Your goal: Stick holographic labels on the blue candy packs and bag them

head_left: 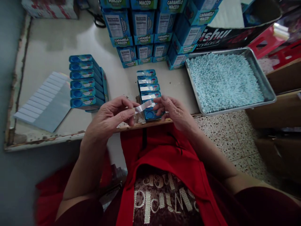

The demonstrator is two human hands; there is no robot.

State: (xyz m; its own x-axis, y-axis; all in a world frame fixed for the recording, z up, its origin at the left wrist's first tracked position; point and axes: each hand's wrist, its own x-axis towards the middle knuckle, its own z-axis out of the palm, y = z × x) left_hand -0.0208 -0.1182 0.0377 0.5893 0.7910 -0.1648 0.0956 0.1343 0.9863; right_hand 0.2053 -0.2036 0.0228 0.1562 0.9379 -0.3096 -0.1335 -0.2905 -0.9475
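A small shiny sticker strip [144, 106] is pinched between the thumb and finger of my left hand [115, 113]. Its free end points toward my right hand [172, 110], whose fingers are partly curled and apart, close to the strip. Whether a right fingertip touches it, I cannot tell. Just beneath and beyond my hands, a row of blue candy tins [150, 114] stands at the table's front edge. Several of these tins carry silvery strips on their tops; the nearest shows a bare round lid. Left of my left hand, another row of blue tins [82, 84] has no strips visible.
A sheet of strips [50, 99] lies on the table [54, 37] at left. Stacked blue display boxes [143, 23] rise at the back. A metal tray [270, 91] of pale blue candies [225, 81] sits at right, before a black carton [225, 37]. Cardboard boxes [275, 110] stand far right.
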